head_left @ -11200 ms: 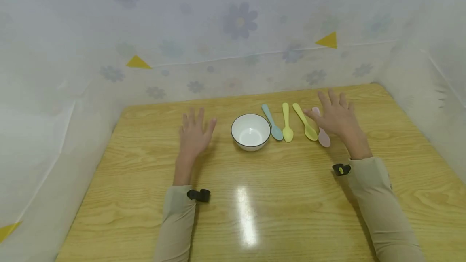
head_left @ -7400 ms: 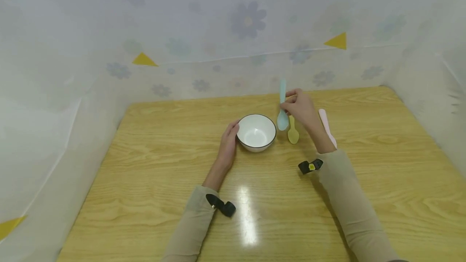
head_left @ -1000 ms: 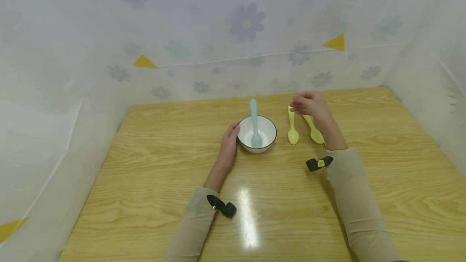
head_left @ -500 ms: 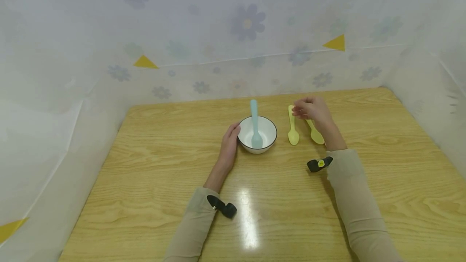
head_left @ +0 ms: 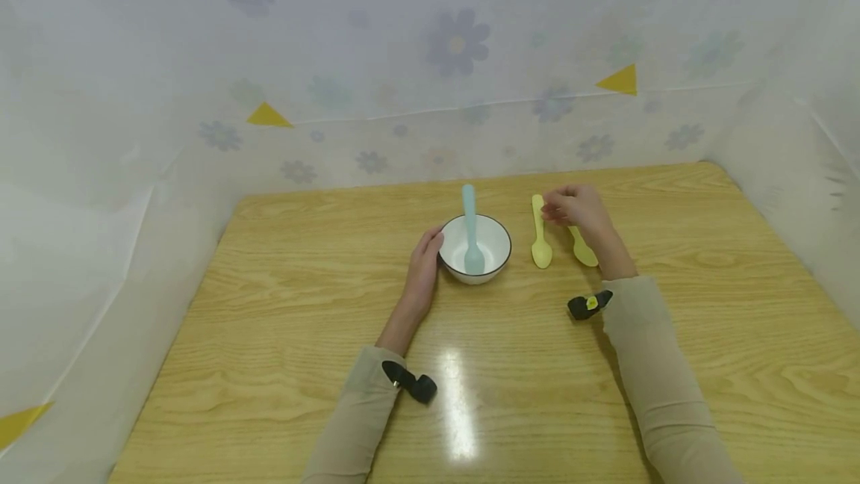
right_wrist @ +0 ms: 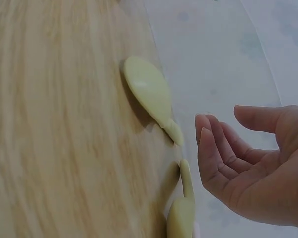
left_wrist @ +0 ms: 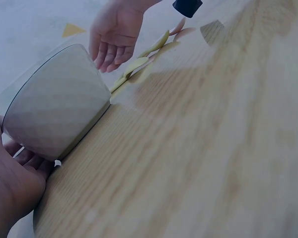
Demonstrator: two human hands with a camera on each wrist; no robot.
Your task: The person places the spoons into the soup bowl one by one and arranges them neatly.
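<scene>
A white bowl [head_left: 475, 247] is holding a pale blue spoon [head_left: 470, 230]; just right of it, two yellow spoons [head_left: 540, 234] are lying flat, bowls toward the person.

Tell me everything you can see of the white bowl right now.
The white bowl is small and round with a thin dark rim, and looks glazed. It stands upright on the wooden table. A pale blue spoon rests in it, handle leaning over the far rim. The left hand touches its left side.
</scene>
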